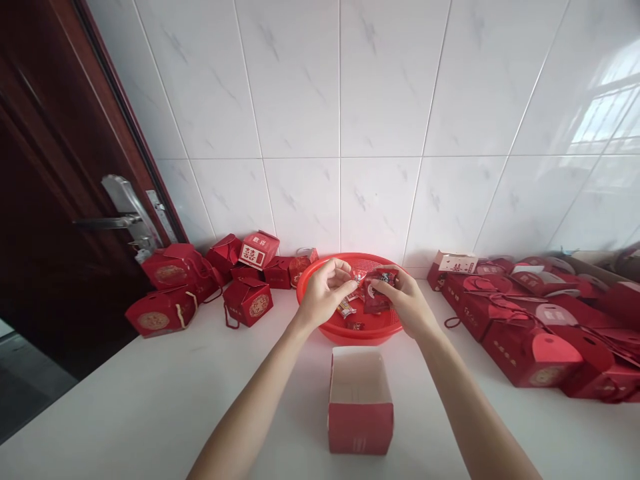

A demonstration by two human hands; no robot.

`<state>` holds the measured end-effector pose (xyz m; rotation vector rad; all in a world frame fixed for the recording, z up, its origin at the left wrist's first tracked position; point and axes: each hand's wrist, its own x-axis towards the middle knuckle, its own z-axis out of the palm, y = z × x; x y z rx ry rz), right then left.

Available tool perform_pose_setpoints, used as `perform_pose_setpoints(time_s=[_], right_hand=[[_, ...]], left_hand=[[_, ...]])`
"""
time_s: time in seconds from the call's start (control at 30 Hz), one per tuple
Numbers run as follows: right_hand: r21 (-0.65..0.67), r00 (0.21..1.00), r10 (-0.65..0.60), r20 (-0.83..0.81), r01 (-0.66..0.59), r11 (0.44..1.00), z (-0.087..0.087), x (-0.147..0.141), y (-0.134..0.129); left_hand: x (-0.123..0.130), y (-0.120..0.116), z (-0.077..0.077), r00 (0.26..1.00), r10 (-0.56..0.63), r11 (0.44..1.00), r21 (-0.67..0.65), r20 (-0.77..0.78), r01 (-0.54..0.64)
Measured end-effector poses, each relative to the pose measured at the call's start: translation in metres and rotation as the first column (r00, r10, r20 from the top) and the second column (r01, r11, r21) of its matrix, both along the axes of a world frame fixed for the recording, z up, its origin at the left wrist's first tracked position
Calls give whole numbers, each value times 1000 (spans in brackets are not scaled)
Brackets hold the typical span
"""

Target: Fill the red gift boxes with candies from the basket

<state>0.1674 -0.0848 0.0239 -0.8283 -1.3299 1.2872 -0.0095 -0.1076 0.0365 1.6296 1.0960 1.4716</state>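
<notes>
Head view: wrapped packets (pixel 376 301) are pinched by left hand (pixel 323 292) and right hand (pixel 406 301) above red basket (pixel 357 338); light pressure is advised.

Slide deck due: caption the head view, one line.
Left hand and right hand hold wrapped packets over a red basket, open red box in front.

It looks like a room in a home: a dark wooden door (pixel 45 133) with a metal lever handle (pixel 107 221) stands beyond the left edge of a plain white table (pixel 150 407), and pale marbled tiles (pixel 300 100) cover the wall behind its far edge. The shiny tiles at the right mirror a barred window (pixel 607 117). Red boxes (pixel 247 305) crowd the far left corner, and a plastic basket (pixel 360 339) of wrapped sweets (pixel 346 308) sits near the far edge.
</notes>
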Motion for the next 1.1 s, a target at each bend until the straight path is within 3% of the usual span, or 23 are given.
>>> perform_pose_setpoints(time_s=[0.1,0.23,0.4,0.57,0.8,1.1], right_hand=[[3,1000,-23,6,23,1000,3,-2,-3],[34,997,70,32,-71,997,5,-3,-7],[22,993,90,-71,-88,996,6,-2,-8],[23,985,43,-170,-40,999,10,-5,-12],[74,991,-37,-130,47,996,11,-6,-13],[-23,948,233,-216,-244,969,9,-2,-9]], left_hand=[[0,-3,3,996,-38,999,-1,-81,38],[-1,-6,5,985,-82,996,-26,-149,79],[-4,-4,4,994,-107,994,-9,-36,107],[-1,-5,5,995,-43,999,1,93,43],[0,-10,7,997,-54,995,-81,63,59],[-9,-11,10,985,-125,986,-92,116,136]])
